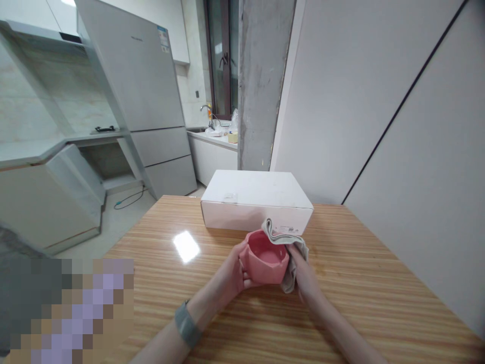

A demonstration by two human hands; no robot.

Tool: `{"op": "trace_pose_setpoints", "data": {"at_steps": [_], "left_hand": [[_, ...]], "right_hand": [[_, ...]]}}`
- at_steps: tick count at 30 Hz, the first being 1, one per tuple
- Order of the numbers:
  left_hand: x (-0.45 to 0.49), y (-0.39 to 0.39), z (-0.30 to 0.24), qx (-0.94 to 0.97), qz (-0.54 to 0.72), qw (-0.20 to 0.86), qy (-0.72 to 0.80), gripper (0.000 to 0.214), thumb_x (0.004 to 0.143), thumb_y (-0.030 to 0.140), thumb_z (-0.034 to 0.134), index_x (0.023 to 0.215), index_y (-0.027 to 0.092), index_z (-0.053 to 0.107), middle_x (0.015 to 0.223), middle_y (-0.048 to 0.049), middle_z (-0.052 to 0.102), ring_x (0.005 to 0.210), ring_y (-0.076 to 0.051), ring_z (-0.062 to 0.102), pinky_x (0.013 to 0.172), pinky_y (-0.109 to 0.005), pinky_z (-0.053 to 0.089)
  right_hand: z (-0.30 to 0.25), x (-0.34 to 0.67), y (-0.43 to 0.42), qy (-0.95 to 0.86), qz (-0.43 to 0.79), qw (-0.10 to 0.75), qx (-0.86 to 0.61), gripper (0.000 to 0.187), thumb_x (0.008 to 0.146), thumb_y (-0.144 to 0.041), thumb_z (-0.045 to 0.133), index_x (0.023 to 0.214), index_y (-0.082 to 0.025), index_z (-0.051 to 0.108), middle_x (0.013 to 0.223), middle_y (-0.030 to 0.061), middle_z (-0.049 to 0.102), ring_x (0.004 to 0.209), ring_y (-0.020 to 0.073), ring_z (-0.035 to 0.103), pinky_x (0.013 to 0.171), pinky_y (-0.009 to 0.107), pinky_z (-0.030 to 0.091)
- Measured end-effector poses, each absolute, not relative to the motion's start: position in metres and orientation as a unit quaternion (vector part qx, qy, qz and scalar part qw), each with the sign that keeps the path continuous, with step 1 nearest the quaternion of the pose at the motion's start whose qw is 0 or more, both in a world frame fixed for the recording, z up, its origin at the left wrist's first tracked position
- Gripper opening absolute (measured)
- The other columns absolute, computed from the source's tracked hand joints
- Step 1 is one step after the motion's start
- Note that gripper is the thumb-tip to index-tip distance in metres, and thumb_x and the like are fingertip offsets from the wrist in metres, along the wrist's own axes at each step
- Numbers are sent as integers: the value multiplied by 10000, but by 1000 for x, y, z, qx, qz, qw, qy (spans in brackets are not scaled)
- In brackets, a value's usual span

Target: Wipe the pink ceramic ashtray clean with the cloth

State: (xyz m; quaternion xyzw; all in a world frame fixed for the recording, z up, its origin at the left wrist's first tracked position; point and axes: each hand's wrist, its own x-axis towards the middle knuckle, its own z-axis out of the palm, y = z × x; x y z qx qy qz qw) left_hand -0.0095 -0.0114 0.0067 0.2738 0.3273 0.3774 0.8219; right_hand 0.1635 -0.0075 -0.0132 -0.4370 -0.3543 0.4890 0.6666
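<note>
A pink faceted bowl (265, 268) is held above the wooden table, its opening tilted toward me. My left hand (237, 268) grips the bowl's left side, thumb near the rim and fingers curled under. A grey cloth (290, 275) covers part of the bowl's right side and folds up over the far rim. My right hand (301, 268) holds this cloth against the bowl; most of its fingers are hidden behind the fabric.
A white closed box (253, 189) stands on the wooden table (359, 283) just beyond the bowl. A grey fridge (140, 76), a sink counter and a concrete pillar (261, 86) stand behind. A pixelated patch covers the lower left.
</note>
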Motion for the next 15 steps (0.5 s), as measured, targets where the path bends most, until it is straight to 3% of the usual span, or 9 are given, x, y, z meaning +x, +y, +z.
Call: {"op": "trace_pose_setpoints", "data": {"at_steps": [3, 8, 11, 15], "left_hand": [[-15, -8, 7, 289, 311, 844, 328, 684, 841, 678, 397, 1187, 133, 621, 886, -113, 733, 648, -190, 670, 577, -317, 578], [-19, -7, 6, 294, 307, 849, 314, 573, 831, 609, 499, 1131, 147, 657, 859, -79, 731, 612, -164, 633, 451, -248, 532], [-18, -8, 3, 284, 320, 849, 310, 527, 830, 572, 528, 1127, 156, 659, 906, -80, 735, 627, -160, 638, 447, -230, 519], [-14, -9, 0, 280, 346, 847, 292, 540, 863, 543, 495, 1195, 137, 624, 1081, -137, 711, 749, -206, 681, 539, -291, 567]], "right_hand": [[-4, 163, -10, -324, 535, 646, -438, 372, 692, -517, 743, 945, -245, 753, 1003, 23, 770, 1039, 285, 675, 942, 393, 502], [1, 160, -16, -307, 599, 604, -427, 409, 600, -527, 801, 876, -227, 764, 950, 39, 778, 998, 306, 686, 948, 411, 491], [1, 159, -16, -307, 594, 608, -428, 413, 590, -539, 802, 871, -239, 763, 942, 32, 778, 978, 300, 694, 944, 411, 497], [-3, 158, -13, -329, 565, 631, -418, 380, 626, -562, 774, 864, -265, 761, 927, 23, 778, 985, 288, 694, 923, 400, 521]]}}
